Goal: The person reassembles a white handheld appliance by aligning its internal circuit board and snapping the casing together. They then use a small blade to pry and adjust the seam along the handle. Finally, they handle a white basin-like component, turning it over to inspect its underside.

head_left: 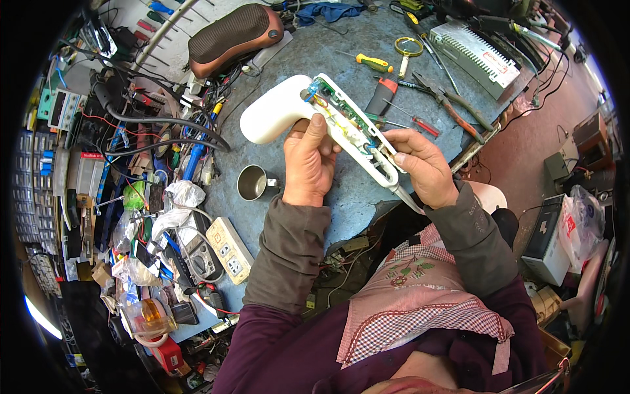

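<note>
A white hair dryer [270, 113] is held above the blue worktop, its rounded head to the left and its handle slanting down to the right. The handle casing is open along its length. Inside, a narrow green circuit board [357, 117] and several coloured wires show. My left hand [308, 161] is closed around the handle close to the head, thumb on top. At the handle's lower end, my right hand [425, 165] grips the edge between thumb and fingers. A grey cord [408, 198] runs from that end toward my lap.
A metal cup [252, 182] stands left of my left wrist. Beyond the dryer lie pliers [453, 108], a yellow screwdriver [375, 63], a magnifying glass [409, 47] and a metal power supply [474, 58]. Clutter, a power strip [230, 251] and a multimeter [202, 264] fill the left.
</note>
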Motion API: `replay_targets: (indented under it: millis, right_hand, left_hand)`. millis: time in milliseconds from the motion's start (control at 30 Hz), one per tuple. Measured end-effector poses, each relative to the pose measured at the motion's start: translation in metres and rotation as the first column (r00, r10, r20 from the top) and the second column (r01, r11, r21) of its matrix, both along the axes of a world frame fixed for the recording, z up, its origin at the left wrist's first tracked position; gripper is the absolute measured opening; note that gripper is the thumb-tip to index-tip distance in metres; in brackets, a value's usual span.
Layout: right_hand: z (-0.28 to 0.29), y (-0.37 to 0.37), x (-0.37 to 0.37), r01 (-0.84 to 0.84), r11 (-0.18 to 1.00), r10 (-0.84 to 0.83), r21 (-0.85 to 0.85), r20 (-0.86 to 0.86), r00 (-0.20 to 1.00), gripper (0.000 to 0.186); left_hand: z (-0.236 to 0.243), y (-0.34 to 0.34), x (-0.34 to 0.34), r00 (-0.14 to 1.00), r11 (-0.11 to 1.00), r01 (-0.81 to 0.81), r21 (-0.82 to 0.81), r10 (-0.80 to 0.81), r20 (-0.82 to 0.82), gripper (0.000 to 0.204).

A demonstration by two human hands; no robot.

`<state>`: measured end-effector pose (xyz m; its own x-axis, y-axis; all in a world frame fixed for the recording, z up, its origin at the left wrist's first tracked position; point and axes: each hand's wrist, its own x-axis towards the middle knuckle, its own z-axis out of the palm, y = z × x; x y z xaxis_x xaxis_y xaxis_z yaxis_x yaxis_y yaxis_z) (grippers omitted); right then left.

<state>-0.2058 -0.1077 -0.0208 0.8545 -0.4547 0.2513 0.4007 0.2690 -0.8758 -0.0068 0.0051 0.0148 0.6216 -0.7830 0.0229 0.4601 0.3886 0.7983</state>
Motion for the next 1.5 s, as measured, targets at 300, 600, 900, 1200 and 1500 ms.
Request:
replay_targets:
  millis: [300,600,900,1200,1500]
  right_hand:
    - [-0.002,-0.001,0.0,-0.008,1.0,0.008,-0.001,-0.005,1.0,0.045]
    - [-0.001,-0.002,-0.001,-0.015,1.0,0.015,0.002,-0.012,1.0,0.045]
    - [0.0,-0.003,0.004,0.014,1.0,-0.014,-0.008,-0.016,1.0,0.047]
    - [0.002,-0.005,0.005,0.037,0.999,-0.039,-0.036,-0.064,0.997,0.049]
    - [0.002,-0.005,0.006,0.049,0.997,-0.054,-0.061,-0.092,0.994,0.05]
  left_hand:
    - [0.002,0.001,-0.001,1.0,0.999,0.021,-0.033,-0.022,-0.016,0.028]
    - [-0.001,0.0,0.001,1.0,1.0,0.008,-0.011,-0.008,-0.012,0.031]
    - [-0.006,0.001,0.001,0.995,0.999,-0.044,0.008,0.043,0.091,0.032]
    - [0.007,-0.005,-0.013,0.991,0.992,-0.104,0.071,0.097,0.095,0.039]
    - [-0.005,-0.004,-0.005,0.999,1.0,-0.029,0.005,0.029,0.028,0.04]
